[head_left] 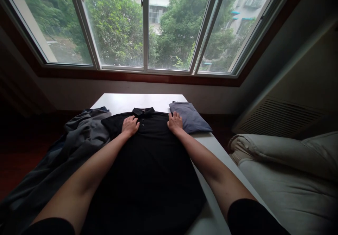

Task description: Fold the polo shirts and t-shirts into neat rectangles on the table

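Note:
A black polo shirt (148, 164) lies spread with its collar at the far end and its button placket facing up. My left hand (130, 125) rests on the chest left of the buttons, fingers laid on the cloth. At the shirt's right shoulder edge, my right hand (175, 121) has its fingers bent down on the fabric, close to a folded grey-blue garment (191, 117). The left sleeve sticks out to the side; the right sleeve does not show.
Under the shirt is a white table (118, 99). A heap of grey and dark clothes (87, 126) hangs over its left side. To the right stands a light-coloured sofa (285, 178). A wide window (145, 27) is beyond the table.

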Tool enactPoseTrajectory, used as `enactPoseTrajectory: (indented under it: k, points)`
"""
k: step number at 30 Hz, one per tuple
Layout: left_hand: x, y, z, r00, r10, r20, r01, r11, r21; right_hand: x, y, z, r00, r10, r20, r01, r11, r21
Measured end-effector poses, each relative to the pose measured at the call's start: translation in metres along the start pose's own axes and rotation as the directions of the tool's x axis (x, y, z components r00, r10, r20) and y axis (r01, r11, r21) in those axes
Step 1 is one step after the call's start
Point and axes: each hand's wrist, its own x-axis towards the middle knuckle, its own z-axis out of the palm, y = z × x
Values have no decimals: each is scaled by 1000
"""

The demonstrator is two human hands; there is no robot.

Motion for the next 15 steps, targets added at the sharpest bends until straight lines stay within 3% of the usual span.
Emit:
enactPoseTrajectory:
  k: [3, 5, 8, 11, 13, 15]
  points:
    - [-22, 42, -10, 984, 172, 46, -167, 980, -105, 8, 19, -7, 979, 181, 88, -188, 980, 70]
    - [-46, 76, -18, 930, 352, 105, -328, 925, -194, 13, 31, -10, 955, 228, 192, -257, 956, 140]
    - [-94, 126, -30, 778, 614, 135, -552, 770, -320, 18, 44, -13, 949, 196, 248, -261, 929, 264]
    - [-148, 164, -45, 611, 776, 157, -680, 615, -399, 19, 53, -19, 953, 199, 230, -277, 880, 385]
    - [-181, 180, -54, 535, 828, 166, -713, 548, -437, 18, 58, -25, 952, 235, 198, -302, 829, 470]
    - [-208, 192, -61, 497, 852, 162, -722, 510, -468, 18, 62, -32, 949, 278, 148, -312, 774, 551]
